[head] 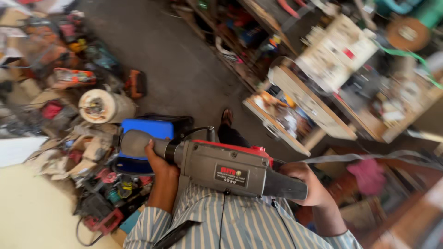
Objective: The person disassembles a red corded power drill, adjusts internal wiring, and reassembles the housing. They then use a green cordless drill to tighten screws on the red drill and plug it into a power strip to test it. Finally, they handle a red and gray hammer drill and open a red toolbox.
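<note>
Grinder [221, 170] lengthwise left-right, nose rightward, 2 hands' fingers clamped: left hand [159, 163], right hand [307, 184].

A small dark rectangular label [230, 175] with red and pale marks sits on the grey side of the power tool [221, 168], near its middle. On the cluttered bench at upper right lies a pale, boxy package [339, 50] with a red patch (too blurred to tell more).
</note>
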The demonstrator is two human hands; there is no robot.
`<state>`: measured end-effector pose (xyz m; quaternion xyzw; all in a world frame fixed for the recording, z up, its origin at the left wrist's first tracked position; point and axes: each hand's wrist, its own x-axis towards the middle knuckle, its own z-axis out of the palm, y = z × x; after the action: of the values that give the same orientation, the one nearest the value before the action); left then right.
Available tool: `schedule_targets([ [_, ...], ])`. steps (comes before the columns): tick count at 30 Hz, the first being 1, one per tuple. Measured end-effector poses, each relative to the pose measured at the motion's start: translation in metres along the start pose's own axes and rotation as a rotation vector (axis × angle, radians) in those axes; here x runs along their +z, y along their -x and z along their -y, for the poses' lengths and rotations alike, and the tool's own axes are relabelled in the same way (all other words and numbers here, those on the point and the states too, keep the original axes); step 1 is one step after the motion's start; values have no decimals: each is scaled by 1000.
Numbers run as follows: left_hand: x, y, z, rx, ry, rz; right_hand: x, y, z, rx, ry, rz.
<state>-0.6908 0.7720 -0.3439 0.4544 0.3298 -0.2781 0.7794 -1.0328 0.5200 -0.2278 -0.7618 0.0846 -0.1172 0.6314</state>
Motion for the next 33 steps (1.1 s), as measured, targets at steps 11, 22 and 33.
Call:
schedule_targets([
  [11,261,-154,-166,83,-76,172,-52,-225,-140,124,-192,-174],
  [22,553,-343,-271,305,-554,541,-27,-440,-103,3,50,-256],
  [33,846,-499,-303,46,-913,1064,69,-754,-31,244,116,-933],
])
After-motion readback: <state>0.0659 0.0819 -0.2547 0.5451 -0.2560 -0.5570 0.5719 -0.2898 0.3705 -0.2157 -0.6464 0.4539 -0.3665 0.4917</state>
